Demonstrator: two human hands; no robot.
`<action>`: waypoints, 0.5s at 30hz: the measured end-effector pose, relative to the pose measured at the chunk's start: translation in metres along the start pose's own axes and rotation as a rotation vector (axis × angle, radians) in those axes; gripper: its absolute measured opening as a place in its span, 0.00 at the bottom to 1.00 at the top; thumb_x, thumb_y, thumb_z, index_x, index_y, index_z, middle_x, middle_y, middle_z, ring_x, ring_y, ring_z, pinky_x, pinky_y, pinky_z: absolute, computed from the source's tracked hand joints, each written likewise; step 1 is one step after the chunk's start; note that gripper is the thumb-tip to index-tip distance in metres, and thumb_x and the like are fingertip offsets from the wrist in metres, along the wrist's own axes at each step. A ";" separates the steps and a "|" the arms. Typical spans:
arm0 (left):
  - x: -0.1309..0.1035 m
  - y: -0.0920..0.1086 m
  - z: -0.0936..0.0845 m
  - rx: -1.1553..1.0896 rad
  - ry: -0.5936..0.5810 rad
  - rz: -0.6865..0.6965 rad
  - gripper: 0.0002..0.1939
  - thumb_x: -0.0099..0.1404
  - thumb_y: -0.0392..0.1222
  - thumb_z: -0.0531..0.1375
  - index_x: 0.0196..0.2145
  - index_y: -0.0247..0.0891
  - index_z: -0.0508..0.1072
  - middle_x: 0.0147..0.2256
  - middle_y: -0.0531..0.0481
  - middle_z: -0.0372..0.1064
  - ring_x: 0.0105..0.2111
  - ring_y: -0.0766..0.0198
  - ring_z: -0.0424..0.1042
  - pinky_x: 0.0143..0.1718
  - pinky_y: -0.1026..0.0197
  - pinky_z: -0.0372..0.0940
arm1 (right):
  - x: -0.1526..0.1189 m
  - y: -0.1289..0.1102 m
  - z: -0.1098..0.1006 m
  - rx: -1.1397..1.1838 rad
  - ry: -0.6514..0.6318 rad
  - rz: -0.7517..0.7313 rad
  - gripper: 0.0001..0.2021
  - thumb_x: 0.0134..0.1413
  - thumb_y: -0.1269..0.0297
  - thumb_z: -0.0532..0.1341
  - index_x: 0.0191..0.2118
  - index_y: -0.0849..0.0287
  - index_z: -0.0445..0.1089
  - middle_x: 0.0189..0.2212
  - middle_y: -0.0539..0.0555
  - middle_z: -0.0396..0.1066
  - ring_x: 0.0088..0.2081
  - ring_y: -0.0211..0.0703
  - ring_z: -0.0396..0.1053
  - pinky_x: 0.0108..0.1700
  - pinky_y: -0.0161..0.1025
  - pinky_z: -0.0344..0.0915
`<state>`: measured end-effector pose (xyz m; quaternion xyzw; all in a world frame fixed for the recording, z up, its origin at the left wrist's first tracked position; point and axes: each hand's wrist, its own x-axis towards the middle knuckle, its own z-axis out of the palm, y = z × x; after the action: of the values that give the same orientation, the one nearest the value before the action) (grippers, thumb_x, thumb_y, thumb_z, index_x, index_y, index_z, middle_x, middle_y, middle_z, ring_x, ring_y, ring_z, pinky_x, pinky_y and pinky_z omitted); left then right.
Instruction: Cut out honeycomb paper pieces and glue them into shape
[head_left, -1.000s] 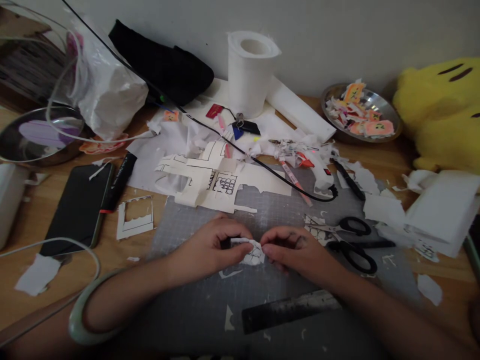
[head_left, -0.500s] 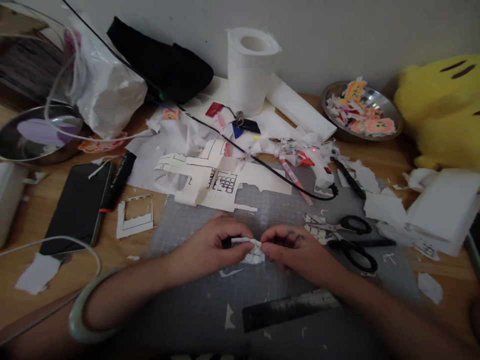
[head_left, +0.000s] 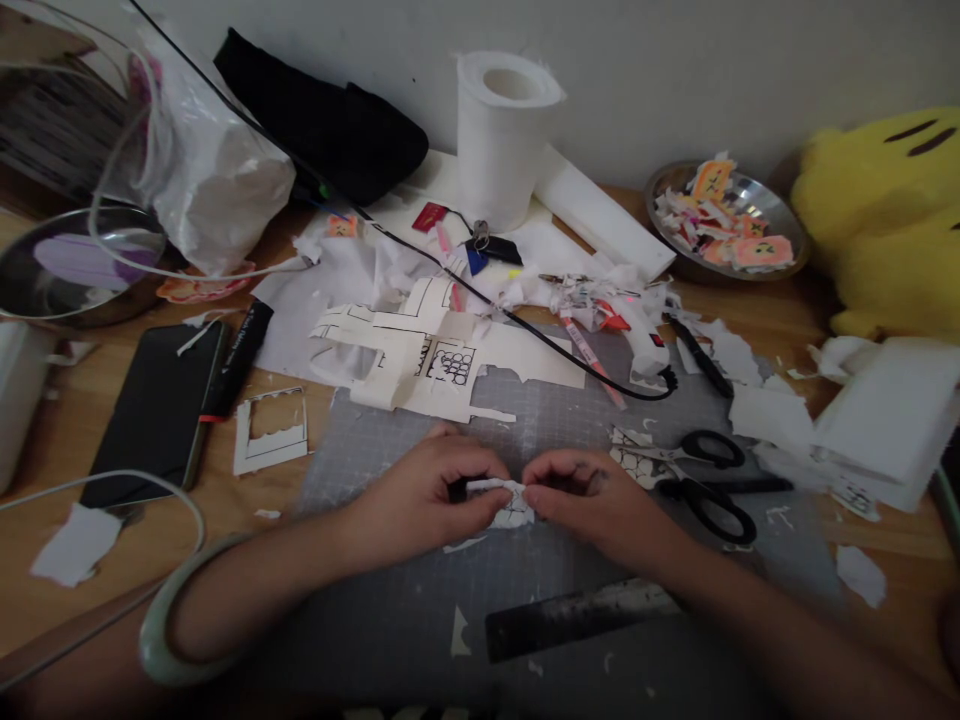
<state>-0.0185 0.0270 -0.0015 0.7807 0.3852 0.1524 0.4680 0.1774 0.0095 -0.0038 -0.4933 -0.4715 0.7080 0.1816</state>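
Between thumb and fingers, my left hand (head_left: pixel 442 492) pinches the left side of a small white paper piece (head_left: pixel 514 508) with black line drawing. My right hand (head_left: pixel 592 490) grips the same piece at its right edge, its fingertips close to those of the left. The piece's upper edge looks folded or rolled, and the fingers hide part of it. Both hands are over a grey cutting mat (head_left: pixel 390 600). Beyond them lies a larger cut paper sheet (head_left: pixel 442 365) with drawn circles. Black-handled scissors (head_left: pixel 705 475) rest right of my right hand, beside another patterned paper piece (head_left: pixel 632 462).
A dark ruler (head_left: pixel 570 618) lies nearest me. Left are a phone (head_left: pixel 154 410), black marker (head_left: pixel 238 360) and paper frame (head_left: pixel 271 432). Farther back stand a tissue roll (head_left: pixel 501 140), a white glue gun (head_left: pixel 646 350) with its black cable, and a metal bowl (head_left: pixel 801 235) of paper scraps.
Both hands keep their hold on the small paper piece, which has shifted very slightly to the right. Little else differs.
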 end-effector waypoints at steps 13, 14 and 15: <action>0.000 0.003 -0.001 -0.067 0.036 -0.110 0.10 0.60 0.43 0.54 0.25 0.39 0.71 0.23 0.54 0.68 0.28 0.65 0.65 0.32 0.64 0.58 | 0.002 0.003 -0.007 0.132 -0.122 0.054 0.11 0.47 0.57 0.63 0.31 0.61 0.69 0.21 0.46 0.64 0.17 0.27 0.54 0.17 0.28 0.51; 0.000 0.002 -0.001 -0.068 0.033 -0.112 0.11 0.60 0.43 0.54 0.25 0.38 0.71 0.23 0.54 0.68 0.28 0.65 0.65 0.31 0.64 0.58 | 0.002 0.002 -0.007 0.132 -0.123 0.059 0.11 0.47 0.57 0.63 0.31 0.61 0.70 0.21 0.46 0.64 0.17 0.27 0.54 0.17 0.28 0.51; 0.000 0.002 -0.001 -0.069 0.032 -0.113 0.11 0.60 0.43 0.54 0.25 0.38 0.71 0.23 0.54 0.68 0.28 0.65 0.65 0.31 0.64 0.58 | 0.002 0.002 -0.007 0.130 -0.122 0.064 0.11 0.47 0.57 0.63 0.31 0.61 0.70 0.21 0.46 0.65 0.17 0.28 0.54 0.17 0.28 0.51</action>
<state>-0.0181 0.0270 0.0009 0.7385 0.4307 0.1514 0.4961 0.1827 0.0130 -0.0070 -0.4512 -0.4185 0.7715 0.1613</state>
